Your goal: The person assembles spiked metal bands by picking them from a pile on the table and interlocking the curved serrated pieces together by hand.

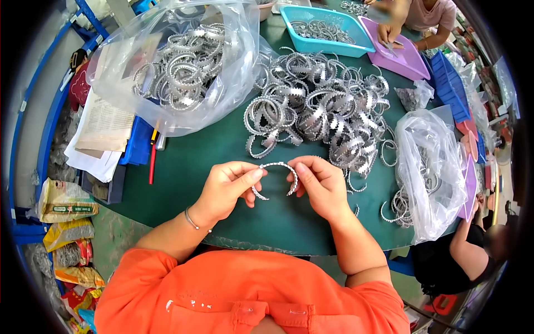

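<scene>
My left hand and my right hand hold one curved silvery metal band between them, above the near part of the green table. The band is an open C with its gap toward me and a row of small teeth or links along it. My left thumb and fingers pinch its left side. On its right side, my right thumb and fingers do the same. Just beyond my hands lies a big heap of similar toothed metal bands, many tangled together.
A clear plastic bag of bands stands at back left, another plastic bag at right. A turquoise basket and a purple tray are at the back, where another person's hand works. A red pen lies left.
</scene>
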A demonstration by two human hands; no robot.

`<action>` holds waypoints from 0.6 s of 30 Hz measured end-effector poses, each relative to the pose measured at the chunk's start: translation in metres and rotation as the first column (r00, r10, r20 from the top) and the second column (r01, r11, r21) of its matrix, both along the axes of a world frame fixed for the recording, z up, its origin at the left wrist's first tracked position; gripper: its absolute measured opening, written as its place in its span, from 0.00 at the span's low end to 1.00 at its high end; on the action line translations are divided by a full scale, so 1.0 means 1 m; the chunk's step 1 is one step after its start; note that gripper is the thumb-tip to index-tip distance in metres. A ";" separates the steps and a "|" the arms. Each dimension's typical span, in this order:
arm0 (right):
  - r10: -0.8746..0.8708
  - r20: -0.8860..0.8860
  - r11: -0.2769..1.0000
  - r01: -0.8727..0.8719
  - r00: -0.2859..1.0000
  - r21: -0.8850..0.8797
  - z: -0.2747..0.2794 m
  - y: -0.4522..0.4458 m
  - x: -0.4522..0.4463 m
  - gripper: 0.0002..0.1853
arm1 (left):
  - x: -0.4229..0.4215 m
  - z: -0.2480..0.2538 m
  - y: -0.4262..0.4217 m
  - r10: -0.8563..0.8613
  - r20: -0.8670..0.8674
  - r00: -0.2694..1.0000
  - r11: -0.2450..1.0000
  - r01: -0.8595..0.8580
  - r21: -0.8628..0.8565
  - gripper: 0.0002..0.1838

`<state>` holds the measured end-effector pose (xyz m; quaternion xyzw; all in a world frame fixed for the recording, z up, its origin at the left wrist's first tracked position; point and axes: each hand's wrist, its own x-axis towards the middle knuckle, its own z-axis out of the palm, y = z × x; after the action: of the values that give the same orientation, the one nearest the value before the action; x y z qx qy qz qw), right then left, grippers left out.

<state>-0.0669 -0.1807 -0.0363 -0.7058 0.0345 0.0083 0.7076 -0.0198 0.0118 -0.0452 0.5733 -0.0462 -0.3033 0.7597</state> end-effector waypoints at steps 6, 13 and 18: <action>-0.030 -0.043 1.000 0.030 0.999 0.004 0.002 0.002 0.000 0.09 | -0.001 0.001 0.000 0.009 -0.029 1.000 1.000 -0.009 0.024 0.11; 0.032 0.257 0.922 0.071 0.966 -0.381 -0.001 0.006 -0.002 0.09 | -0.002 -0.002 0.001 -0.017 0.002 1.000 0.999 0.017 0.029 0.09; 0.080 0.311 0.869 0.087 0.947 -0.487 -0.010 0.004 -0.002 0.08 | -0.002 -0.007 -0.001 -0.023 0.129 0.991 0.999 0.017 0.042 0.17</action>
<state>-0.0688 -0.1766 -0.0466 -0.8548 -0.0788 -0.1172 0.4994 -0.0216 0.0109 -0.0523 0.6068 -0.0950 -0.2739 0.7401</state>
